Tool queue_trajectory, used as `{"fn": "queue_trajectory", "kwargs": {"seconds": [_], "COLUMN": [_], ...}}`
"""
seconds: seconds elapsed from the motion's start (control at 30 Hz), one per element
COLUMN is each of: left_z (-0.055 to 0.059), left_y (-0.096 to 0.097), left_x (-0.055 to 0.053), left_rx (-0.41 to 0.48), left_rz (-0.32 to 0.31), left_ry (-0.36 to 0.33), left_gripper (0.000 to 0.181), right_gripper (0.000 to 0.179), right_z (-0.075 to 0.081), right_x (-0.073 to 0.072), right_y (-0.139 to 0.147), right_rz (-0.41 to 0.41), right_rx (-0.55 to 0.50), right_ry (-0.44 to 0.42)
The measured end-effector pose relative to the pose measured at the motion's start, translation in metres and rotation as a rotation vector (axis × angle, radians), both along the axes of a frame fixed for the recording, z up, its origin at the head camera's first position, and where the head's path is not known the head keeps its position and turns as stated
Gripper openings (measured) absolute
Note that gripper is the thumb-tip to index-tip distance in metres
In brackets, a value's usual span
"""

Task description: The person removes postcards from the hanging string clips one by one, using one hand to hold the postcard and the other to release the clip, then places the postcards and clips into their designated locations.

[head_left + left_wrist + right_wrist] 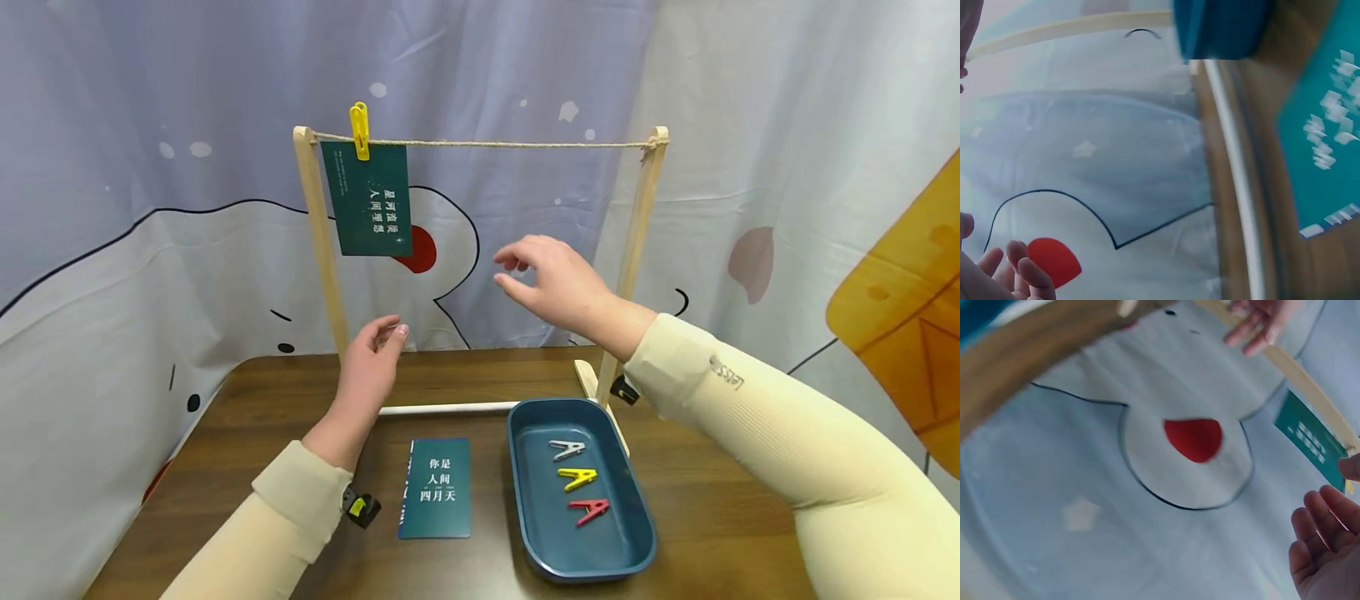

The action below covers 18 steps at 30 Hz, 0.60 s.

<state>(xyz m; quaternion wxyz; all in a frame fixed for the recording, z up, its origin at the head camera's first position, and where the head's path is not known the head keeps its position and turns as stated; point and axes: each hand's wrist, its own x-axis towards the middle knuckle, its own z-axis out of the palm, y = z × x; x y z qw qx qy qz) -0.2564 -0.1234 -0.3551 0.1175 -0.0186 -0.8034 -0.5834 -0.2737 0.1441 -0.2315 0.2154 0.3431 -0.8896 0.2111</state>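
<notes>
A dark green card (375,204) hangs sideways from the twine (510,144), held at its top edge by a yellow clothespin (361,132). My right hand (555,279) hovers below the twine, to the right of that card, fingers loosely bent with nothing in them. Lower down, my left hand (369,362) is raised near the left post, its relaxed fingers also bare. On the table in front lies a second green card (438,487) with white characters. To its right, a blue tray (525,533) contains a grey clothespin (567,449), a yellow clothespin (577,478) and a red clothespin (589,510).
The twine runs between a left wooden post (321,225) and a right wooden post (641,221). A white bar (450,408) crosses low between them, behind the card and tray. A patterned curtain (510,67) hangs behind the brown table (712,517).
</notes>
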Motion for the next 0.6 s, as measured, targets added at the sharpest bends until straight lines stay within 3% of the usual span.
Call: {"fn": "queue_trajectory", "kwargs": {"seconds": [0.17,0.4,0.5,0.6], "left_z": [0.019,0.038,0.042,0.045], "left_y": [0.005,0.012,0.014,0.015], "left_x": [-0.015,-0.030,-0.034,-0.037], "left_rx": [0.196,0.406,0.506,0.599], "left_rz": [0.010,0.005,-0.007,-0.011], "left_ry": [-0.077,-0.113,-0.116,-0.108], "left_gripper": [0.053,0.055,0.054,0.052], "right_gripper": [0.028,0.033,0.038,0.046], "right_z": [0.043,0.095,0.113,0.124], "right_x": [-0.012,-0.022,-0.027,-0.033], "right_y": [-0.030,-0.070,-0.085,-0.098], "right_rz": [-0.039,-0.127,-0.199,-0.261], "right_rx": [-0.053,-0.066,-0.032,0.002], "right_ry": [0.056,0.175,0.180,0.130]}}
